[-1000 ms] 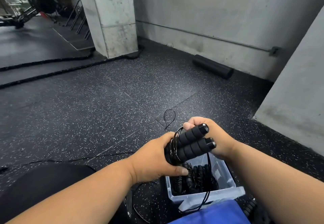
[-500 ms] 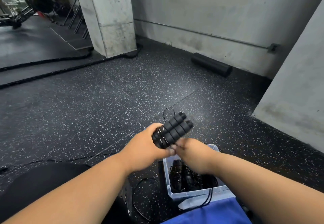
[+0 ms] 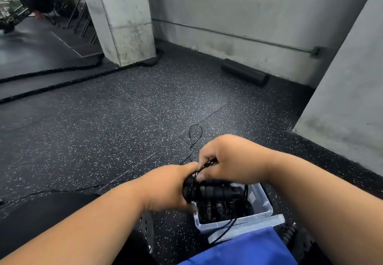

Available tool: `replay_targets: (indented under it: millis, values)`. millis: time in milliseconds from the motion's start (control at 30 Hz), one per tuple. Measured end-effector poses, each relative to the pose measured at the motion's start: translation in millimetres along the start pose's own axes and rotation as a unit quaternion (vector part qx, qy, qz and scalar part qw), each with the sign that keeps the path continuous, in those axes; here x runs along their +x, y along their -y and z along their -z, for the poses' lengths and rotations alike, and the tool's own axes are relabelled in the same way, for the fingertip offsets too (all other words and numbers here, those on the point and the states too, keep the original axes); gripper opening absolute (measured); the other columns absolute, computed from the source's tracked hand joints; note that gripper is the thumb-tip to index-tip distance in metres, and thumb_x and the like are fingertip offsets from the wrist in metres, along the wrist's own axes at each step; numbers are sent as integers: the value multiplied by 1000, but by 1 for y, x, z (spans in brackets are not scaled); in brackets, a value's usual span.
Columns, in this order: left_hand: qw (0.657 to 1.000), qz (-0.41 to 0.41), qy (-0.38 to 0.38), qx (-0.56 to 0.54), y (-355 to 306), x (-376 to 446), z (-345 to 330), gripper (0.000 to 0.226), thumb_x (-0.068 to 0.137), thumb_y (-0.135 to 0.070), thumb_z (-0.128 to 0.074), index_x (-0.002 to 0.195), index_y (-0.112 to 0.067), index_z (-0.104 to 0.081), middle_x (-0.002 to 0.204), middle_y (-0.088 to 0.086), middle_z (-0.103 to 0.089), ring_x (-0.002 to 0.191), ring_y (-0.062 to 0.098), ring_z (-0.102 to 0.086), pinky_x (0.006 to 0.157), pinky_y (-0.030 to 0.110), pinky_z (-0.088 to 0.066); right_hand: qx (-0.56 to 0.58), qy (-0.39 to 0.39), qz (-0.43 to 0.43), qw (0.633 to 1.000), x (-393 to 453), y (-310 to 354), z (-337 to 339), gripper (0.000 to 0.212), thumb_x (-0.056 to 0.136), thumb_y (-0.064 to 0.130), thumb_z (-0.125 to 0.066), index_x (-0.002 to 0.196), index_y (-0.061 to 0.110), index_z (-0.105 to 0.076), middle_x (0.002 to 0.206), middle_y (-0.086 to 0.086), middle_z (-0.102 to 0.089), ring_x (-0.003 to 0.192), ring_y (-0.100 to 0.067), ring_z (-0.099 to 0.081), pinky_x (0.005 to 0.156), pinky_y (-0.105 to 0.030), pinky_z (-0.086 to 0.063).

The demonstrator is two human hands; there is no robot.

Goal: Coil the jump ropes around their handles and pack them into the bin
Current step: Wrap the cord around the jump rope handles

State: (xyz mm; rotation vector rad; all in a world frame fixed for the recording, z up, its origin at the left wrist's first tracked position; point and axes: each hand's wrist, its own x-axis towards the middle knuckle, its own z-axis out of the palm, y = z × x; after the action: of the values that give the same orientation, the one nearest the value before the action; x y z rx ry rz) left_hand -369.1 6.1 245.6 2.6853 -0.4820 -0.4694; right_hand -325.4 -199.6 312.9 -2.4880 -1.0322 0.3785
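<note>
Left hand (image 3: 167,188) grips handles (image 3: 215,191) at one end; handles lie sideways, pointing right, just above bin (image 3: 264,202). Right hand (image 3: 232,159) pinches rope (image 3: 207,164) above handles. Bin sits straight below.

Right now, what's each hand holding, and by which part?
Left hand grips the jump rope handles at their coiled end. Right hand pinches the rope's cord just above the coil.

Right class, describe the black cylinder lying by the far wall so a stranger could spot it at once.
Find the grey concrete wall ahead, with a thin pipe running along it. On the speckled floor at its foot lies the foam roller. It is short, thick and straight, unlike the long battle ropes on the left.
</note>
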Motion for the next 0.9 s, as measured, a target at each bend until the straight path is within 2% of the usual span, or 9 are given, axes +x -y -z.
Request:
replay_targets:
  millis: [133,200,267,333,400,467,567,700,900]
  values:
    - [991,-55,0,-123,-11,-5,5,85,67,-44,-97,136,-50,-47,102,-27,-69,90,-8,-65,77,10,-47,216,4,-39,976,7,-40,2,26,85,38,-84,82,16,-70,70,9,-64,63,-6,-54,59,-24,-43]
    - [979,-61,-9,-193,-8,-7,7,79,67,-43,-99,129,-47,-51,108,-22,-70,97,-3,-67,84,16,-50,334,11,-40,942,7,-49,-11,30,91,39,-76,84,11,-67,78,-3,-62,71,-15,-53,65,-29,-43]
    - [960,-58,-23,-273,-6,-7,7,77,68,-43,-99,130,-42,-53,112,-14,-71,101,2,-67,90,26,-54,373,3,-43,927,6,-47,-23,22,99,28,-65,81,15,-67,81,-4,-59,78,-17,-50,72,-30,-44]
    - [952,-38,-61,-298,-3,-4,7,76,69,-44,-99,129,-45,-53,110,-12,-71,98,3,-66,89,31,-55,324,-22,-89,942,10,-43,-33,38,100,3,-54,68,23,-64,67,9,-58,66,-6,-47,65,-18,-42]
    - [953,-3,-102,-287,2,1,7,77,69,-48,-98,129,-51,-50,110,-12,-72,98,5,-68,93,36,-57,197,-39,-104,974,14,-41,-42,40,101,-1,-48,72,25,-58,69,9,-58,61,-4,-44,61,-15,-40]
    - [955,31,-119,-268,9,4,5,95,67,-52,-97,139,-62,-36,109,-15,-74,96,6,-71,95,39,-58,74,5,-102,992,20,-41,-51,23,96,-1,-44,97,8,-65,96,-11,-66,79,-19,-53,68,-20,-36]
    - [970,70,-125,-194,15,7,-1,122,67,-61,-91,152,-69,-5,116,-18,-73,100,6,-70,95,33,-56,-26,74,-116,990,23,-35,-62,28,100,5,-43,122,8,-60,127,-12,-62,115,-30,-58,83,-26,-39]
    - [973,100,-176,-115,20,11,-5,109,69,-69,-86,153,-60,-18,116,-18,-70,105,12,-66,87,27,-47,-2,78,-107,991,19,-16,-67,16,106,37,-48,105,22,-53,103,0,-62,97,-25,-58,78,-29,-38]
    - [971,155,-174,-51,28,17,-12,76,73,-59,-81,133,-52,-36,96,-10,-72,89,19,-69,75,32,-52,-147,129,-108,975,8,0,-52,24,105,31,-49,119,13,-55,119,-9,-64,110,-34,-62,83,-35,-45]
